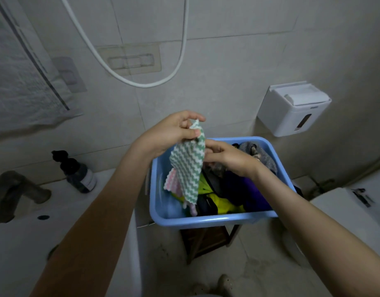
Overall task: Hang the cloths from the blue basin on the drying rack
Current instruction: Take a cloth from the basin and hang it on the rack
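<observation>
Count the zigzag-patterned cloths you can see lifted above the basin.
2: a green zigzag cloth pinched by the left hand, and a pink zigzag cloth hanging behind it. More may be hidden in the blue basin.

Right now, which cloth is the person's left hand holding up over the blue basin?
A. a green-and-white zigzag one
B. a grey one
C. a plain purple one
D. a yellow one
A: the left hand pinches the top of the green-and-white zigzag cloth, which hangs above the blue basin.

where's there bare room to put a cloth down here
Bare counter lies between the tap, the dark bottle and the left forearm. Inside the basin, only its near-left corner shows bare blue; the rest is heaped with cloths, with both hands above.
</observation>
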A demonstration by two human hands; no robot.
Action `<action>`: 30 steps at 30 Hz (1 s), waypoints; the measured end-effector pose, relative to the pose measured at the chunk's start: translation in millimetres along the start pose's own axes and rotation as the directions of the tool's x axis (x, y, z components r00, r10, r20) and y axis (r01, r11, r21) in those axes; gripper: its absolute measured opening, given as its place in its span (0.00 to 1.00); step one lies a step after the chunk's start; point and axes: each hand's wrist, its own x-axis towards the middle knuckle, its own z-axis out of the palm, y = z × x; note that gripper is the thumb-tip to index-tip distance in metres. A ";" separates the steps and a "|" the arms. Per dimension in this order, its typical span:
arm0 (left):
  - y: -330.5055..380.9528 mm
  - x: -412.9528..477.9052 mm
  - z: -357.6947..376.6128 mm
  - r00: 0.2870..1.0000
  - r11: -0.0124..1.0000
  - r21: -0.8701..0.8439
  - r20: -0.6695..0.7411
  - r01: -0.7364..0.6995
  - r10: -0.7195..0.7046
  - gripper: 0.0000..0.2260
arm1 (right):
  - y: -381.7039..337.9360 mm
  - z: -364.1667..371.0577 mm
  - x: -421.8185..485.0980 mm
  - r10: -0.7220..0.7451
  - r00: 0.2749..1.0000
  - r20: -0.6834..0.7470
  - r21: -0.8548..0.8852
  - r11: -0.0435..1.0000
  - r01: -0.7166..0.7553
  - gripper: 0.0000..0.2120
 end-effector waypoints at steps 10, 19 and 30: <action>30.0 8.1 51.1 0.966 0.993 0.056 0.244 -0.105 0.088 0.14 | 6.2 -9.2 -59.1 -0.026 0.938 -0.345 0.066 0.997 0.051 0.16; 24.7 28.8 86.1 0.992 0.953 0.289 0.114 -0.086 0.055 0.11 | 19.5 -16.1 -104.7 -0.021 0.805 -0.592 -0.114 0.992 -0.058 0.09; 21.4 10.7 77.5 1.000 0.854 0.521 -0.007 0.017 -0.016 0.24 | 6.2 -21.0 -102.2 -0.071 0.831 -0.552 -0.228 0.971 -0.068 0.30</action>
